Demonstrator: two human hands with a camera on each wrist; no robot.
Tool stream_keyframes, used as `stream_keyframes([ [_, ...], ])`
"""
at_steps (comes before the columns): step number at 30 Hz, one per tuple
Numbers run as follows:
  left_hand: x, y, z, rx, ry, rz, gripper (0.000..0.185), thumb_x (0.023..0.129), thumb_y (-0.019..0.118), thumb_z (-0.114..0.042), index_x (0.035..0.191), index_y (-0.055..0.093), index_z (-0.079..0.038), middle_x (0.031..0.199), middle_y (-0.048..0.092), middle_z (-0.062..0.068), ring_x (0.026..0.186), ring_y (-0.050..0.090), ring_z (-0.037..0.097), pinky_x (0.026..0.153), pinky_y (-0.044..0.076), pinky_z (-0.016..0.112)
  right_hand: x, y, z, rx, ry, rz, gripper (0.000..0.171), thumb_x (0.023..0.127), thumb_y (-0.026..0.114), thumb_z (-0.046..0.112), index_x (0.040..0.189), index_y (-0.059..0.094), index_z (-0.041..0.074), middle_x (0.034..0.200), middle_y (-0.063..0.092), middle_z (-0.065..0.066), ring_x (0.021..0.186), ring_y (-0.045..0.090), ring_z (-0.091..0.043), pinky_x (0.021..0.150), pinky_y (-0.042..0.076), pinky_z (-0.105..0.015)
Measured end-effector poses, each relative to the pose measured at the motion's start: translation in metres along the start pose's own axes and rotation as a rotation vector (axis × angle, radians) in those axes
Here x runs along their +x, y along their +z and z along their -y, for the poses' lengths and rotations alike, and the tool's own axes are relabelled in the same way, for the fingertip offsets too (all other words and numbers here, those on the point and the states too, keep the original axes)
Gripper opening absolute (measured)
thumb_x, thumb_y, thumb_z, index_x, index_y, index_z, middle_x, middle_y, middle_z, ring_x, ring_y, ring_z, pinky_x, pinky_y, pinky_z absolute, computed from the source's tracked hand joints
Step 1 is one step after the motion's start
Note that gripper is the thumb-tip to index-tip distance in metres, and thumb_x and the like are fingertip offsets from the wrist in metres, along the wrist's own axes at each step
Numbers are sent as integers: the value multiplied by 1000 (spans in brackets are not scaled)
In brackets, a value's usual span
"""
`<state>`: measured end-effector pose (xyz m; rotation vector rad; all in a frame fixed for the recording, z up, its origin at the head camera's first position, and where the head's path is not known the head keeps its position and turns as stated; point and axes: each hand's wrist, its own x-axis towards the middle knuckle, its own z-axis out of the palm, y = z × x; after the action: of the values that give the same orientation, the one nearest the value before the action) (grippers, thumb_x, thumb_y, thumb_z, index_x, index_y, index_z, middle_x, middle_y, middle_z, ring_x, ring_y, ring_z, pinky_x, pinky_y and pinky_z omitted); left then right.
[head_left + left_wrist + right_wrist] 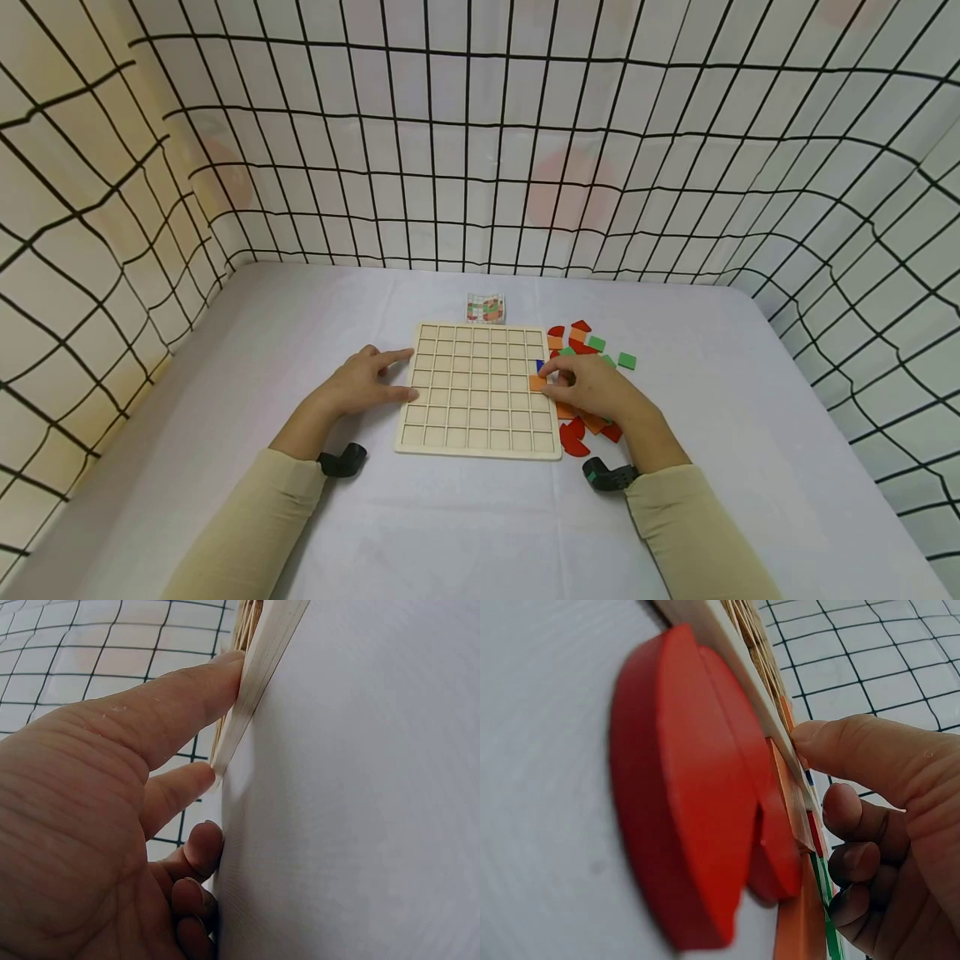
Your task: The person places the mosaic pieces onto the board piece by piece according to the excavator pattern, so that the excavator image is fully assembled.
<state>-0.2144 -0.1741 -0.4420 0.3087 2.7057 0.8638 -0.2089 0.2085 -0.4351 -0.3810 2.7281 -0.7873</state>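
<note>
The board (pixel 470 400), pale and marked into small squares, lay in the middle of the head picture, just below centre. At its left edge was the left hand (pixel 358 385), thumb and forefinger stretched out and well apart, their tips touching the rim; in the left wrist picture the last three fingers were bent toward the cloth (pixel 450 525), and the hand had hold of nothing else.

At the board's right edge, right of centre, was the right hand (pixel 600 387), thumb and forefinger close together and the other fingers curled. Its tips were at an orange square (pixel 536 383) and a blue piece (pixel 540 366), both on the board's right-hand column; whether it pinched either could not be told.

Beneath and around that hand lay loose red pieces (pixel 574 446), green pieces (pixel 627 361) and more orange ones. Two rounded red pieces filled the middle of the right wrist picture. A small printed card (pixel 486 308) lay just above the board, and black netting (pixel 468 55) crossed the upper part of the head picture.
</note>
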Motion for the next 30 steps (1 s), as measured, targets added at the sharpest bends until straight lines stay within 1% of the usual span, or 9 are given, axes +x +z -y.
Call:
stream_keyframes([
  [8, -1, 0, 0, -14, 1, 1, 85, 82, 80, -51, 155, 46, -24, 109, 50, 12, 90, 44, 23, 70, 35, 33, 0, 1, 1, -8, 15, -4, 24, 96, 71, 35, 117, 72, 25, 83, 58, -1, 69, 52, -17, 61, 40, -31],
  [13, 0, 0, 1, -15, 7, 1, 85, 82, 80, -51, 155, 46, -24, 107, 49, 12, 89, 44, 23, 70, 34, 33, 0, -1, -3, 1, 13, -23, 24, 96, 69, 35, 118, 72, 25, 86, 58, -1, 75, 53, -17, 65, 43, -31],
  [17, 1, -1, 1, -10, 9, 4, 85, 82, 80, -52, 155, 46, -24, 107, 49, 12, 89, 44, 23, 70, 35, 33, 1, -4, -9, 6, 52, -73, 25, 98, 67, 34, 120, 70, 24, 85, 60, -3, 78, 54, -19, 67, 44, -32],
  [21, 0, -1, 0, -8, 4, 7, 86, 82, 81, -52, 155, 46, -24, 107, 49, 11, 90, 44, 23, 70, 35, 33, 1, -6, -15, -10, 101, -132, 26, 100, 64, 32, 124, 69, 22, 84, 59, -4, 79, 53, -20, 65, 44, -32],
  [25, -1, -1, 0, -8, 1, 9, 85, 82, 81, -51, 155, 46, -24, 107, 49, 11, 90, 44, 23, 71, 35, 34, 2, -6, -17, -24, 106, -155, 33, 101, 63, 29, 132, 66, 20, 86, 57, -5, 80, 52, -20, 66, 43, -31],
  [27, -1, -1, -1, -8, 0, 10, 85, 83, 81, -51, 155, 46, -24, 107, 49, 11, 90, 44, 23, 70, 35, 34, 3, -5, -18, -32, 102, -153, 38, 101, 63, 29, 138, 63, 19, 86, 57, -5, 79, 52, -20, 66, 43, -31],
  [30, -1, -1, -1, -10, -1, 9, 85, 83, 81, -50, 155, 46, -23, 107, 49, 12, 90, 44, 24, 70, 34, 34, 7, -5, -18, -72, 95, -137, 46, 102, 61, 30, 146, 57, 20, 85, 57, -4, 78, 53, -20, 68, 43, -32],
])
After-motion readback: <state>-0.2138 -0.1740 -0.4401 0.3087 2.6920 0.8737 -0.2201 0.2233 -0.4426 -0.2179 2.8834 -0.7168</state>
